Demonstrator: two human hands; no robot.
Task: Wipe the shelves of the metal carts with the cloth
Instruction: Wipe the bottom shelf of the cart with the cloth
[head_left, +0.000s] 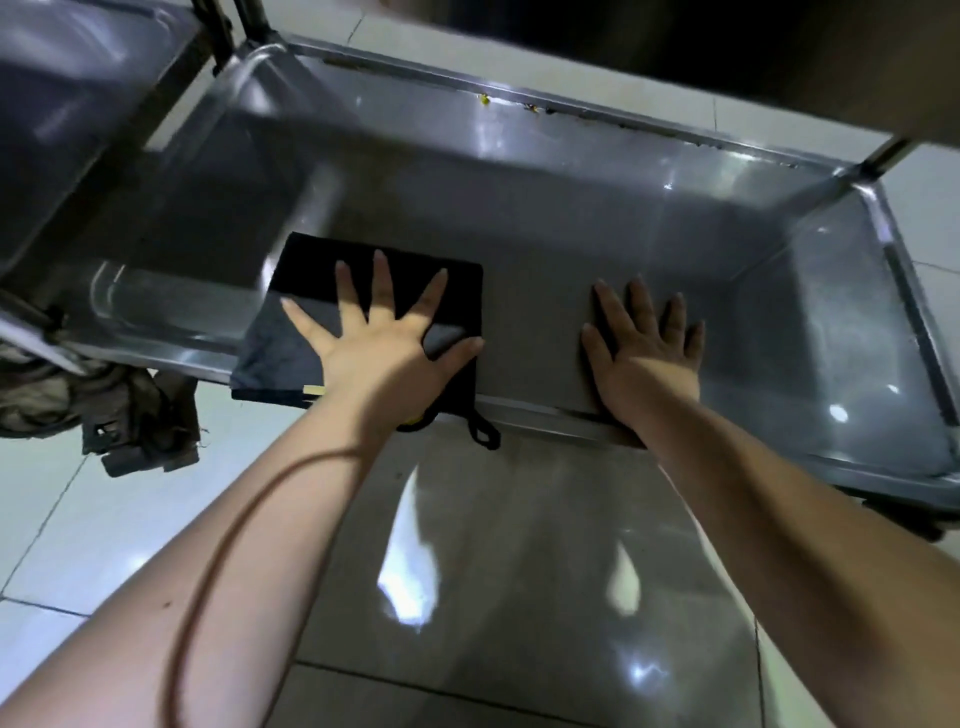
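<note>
Head view, looking down into the lower shelf (519, 208) of a metal cart: the left hand (384, 338) lies flat on a dark folded cloth (306, 280), its fingers (379, 275) straight and spread wide, pressing rather than gripping. The cloth sits at the near-left part of the shelf floor, with its near edge and hanging loop (483, 434) draped over the front rim. Just right of the cloth, the right hand (644, 358) rests palm-down on bare metal, fingers (638, 301) straight and slightly apart, holding nothing; it appears to brace the body or steady the cart. Step in hand, as judged: wiping the shelf floor, with most of the tray to the right and rear not yet covered. Broad palm pressure suits the flat metal. Strokes should probably run in overlapping lanes toward the far rim (571, 111), where dark grime and a yellow speck (484, 100) sit along the seam. In the rounded corners, fingertip pressure through the cloth would likely serve better than the palm. The overhanging edge may catch on the rim, so drawing the cloth fully onto the shelf seems wise. An upper shelf (779, 41) overhangs closely; a second cart (67, 104) stands at left, with a crumpled brownish rag (104, 410) on the tiled floor (467, 571) beside it
</note>
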